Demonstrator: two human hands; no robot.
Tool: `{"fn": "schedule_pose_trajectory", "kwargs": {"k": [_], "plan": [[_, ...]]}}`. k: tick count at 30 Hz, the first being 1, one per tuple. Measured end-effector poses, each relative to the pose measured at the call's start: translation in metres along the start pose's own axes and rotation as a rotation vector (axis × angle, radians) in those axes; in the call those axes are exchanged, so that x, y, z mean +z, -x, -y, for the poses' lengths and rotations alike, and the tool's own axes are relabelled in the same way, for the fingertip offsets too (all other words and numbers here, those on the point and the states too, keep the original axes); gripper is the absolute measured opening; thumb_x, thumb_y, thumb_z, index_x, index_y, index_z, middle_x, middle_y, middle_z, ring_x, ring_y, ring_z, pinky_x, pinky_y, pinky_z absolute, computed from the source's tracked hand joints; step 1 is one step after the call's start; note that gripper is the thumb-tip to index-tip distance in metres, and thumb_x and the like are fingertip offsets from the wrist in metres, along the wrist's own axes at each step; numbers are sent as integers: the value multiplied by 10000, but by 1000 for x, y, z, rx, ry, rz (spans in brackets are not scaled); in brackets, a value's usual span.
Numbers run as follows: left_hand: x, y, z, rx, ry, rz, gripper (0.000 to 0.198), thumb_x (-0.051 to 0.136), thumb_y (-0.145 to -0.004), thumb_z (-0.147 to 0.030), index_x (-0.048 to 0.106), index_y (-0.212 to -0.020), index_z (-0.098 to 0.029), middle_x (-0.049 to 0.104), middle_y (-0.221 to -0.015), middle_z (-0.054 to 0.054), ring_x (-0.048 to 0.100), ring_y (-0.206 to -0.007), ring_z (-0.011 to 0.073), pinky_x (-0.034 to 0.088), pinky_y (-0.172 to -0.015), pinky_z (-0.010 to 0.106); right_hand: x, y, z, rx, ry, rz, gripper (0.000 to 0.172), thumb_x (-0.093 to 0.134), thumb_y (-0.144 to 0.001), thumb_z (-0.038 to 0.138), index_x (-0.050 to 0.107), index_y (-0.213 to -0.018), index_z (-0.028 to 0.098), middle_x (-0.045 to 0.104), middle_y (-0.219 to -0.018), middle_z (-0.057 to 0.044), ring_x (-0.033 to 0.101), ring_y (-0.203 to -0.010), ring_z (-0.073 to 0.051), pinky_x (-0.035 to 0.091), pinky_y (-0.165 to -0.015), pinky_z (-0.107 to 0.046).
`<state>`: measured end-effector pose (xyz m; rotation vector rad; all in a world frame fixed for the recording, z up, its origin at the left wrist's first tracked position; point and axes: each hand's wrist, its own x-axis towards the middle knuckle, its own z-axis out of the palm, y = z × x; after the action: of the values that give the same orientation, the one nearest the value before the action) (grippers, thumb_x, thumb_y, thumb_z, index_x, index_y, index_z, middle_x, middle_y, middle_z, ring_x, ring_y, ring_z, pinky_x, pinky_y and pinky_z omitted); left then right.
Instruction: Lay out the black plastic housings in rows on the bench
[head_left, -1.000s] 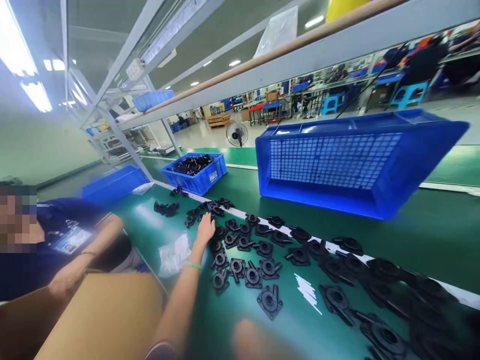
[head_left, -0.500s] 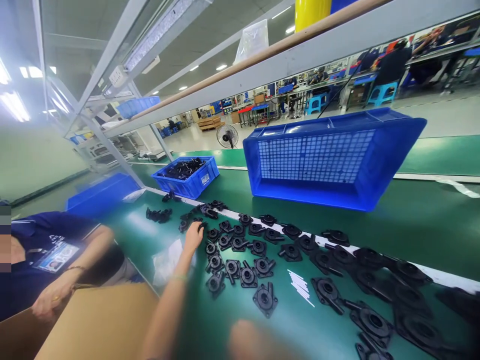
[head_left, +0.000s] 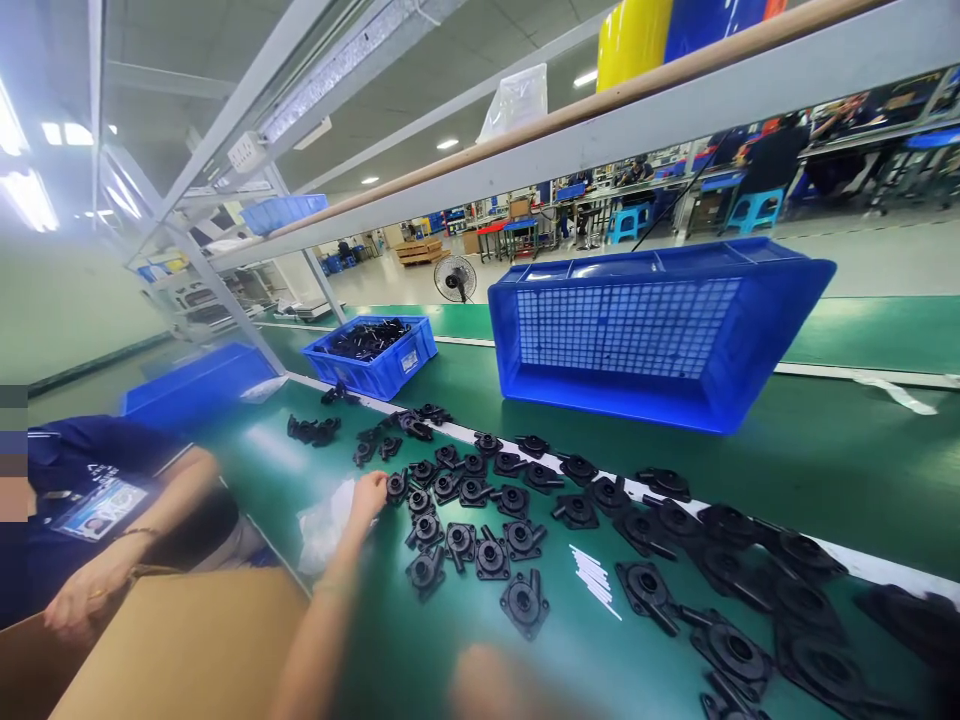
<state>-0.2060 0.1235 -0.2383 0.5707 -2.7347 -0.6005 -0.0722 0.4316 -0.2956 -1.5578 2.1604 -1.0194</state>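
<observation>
My left hand reaches over the green tabletop, its fingers closed on the edge of a black plastic pump housing. This part sits at the left end of a loose group of similar round housings with side spouts and cornered flanges. One such housing lies nearer to me. My right hand shows only as a blur at the bottom edge, its fingers not readable. Between the groups of housings lies a small bundle of thin white sticks.
A tipped blue crate and a blue bin full of black parts stand behind. On the left are a clear plastic bag, a cardboard box and a seated person. A shelf beam crosses above.
My left hand has drawn back toward me and slightly left, bringing a black pump housing to the end of the group. The right hand stays blurred at the bottom.
</observation>
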Motion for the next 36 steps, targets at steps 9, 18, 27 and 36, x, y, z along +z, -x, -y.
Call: {"fn": "schedule_pose_trajectory", "kwargs": {"k": [9,18,27,36], "plan": [[28,18,-13,127,31,45,479,391,-890,-390,510,-1256,-106,406,-1415,139,324,-1350,232,245,-1143,388,4,-2,-3,7,-12,-6,144,518,-830,216,655,-790,237,595,-739,-2,512,-695,-147,369,-678,-245],[31,44,-19,65,95,27,590,311,-907,-483,440,-1309,-71,364,-1431,179,259,-1377,280,244,-1139,468,10,-11,-8,-8,-36,-12,143,575,-817,348,651,-722,271,576,-642,7,511,-627,-160,367,-593,-260],[-11,112,-123,560,204,-315,230,499,-873,-257,585,-1070,-178,542,-1226,108,423,-1242,253,398,-1031,488,5,1,-2,-7,-130,-104,134,533,-822,271,666,-803,264,648,-756,-3,579,-728,-168,423,-726,-276],[23,138,-186,775,326,-182,195,534,-842,-172,598,-1026,-168,547,-1198,107,410,-1245,245,410,-1037,456,-33,12,16,161,-534,-414,257,458,-888,226,639,-717,161,642,-690,-8,586,-657,-115,438,-647,-219]]}}
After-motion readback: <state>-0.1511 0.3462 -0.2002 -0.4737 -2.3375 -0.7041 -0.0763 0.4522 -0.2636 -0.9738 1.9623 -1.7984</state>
